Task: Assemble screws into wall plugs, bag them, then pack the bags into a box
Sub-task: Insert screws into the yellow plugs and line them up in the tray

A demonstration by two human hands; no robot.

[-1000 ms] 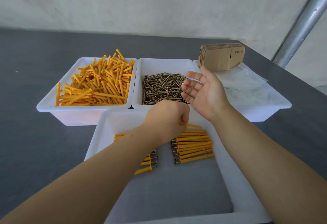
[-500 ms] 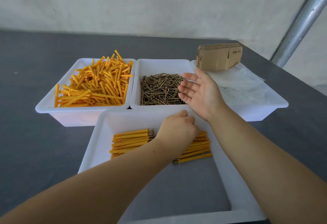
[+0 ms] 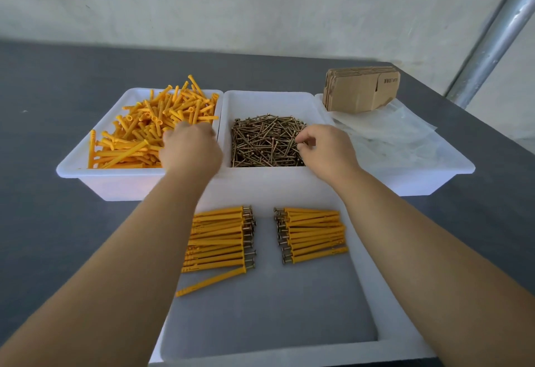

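Over the far trays, left hand (image 3: 189, 146) curls into plugs (image 3: 150, 126), its grasp hidden, right hand (image 3: 324, 146) pinches at screws (image 3: 266, 140); two rows of assembled plugs (image 3: 311, 234) lie done, bagging and boxing remain.

Soft, even daylight fills the scene; shadows under the white trays (image 3: 139, 184) are faint. The left hand (image 3: 189, 149) is motion-blurred. Wide-angle distortion bends the table (image 3: 58, 82) edges and metal pole (image 3: 492, 39).

Head view, facing forward and down, near table (image 3: 43, 221)
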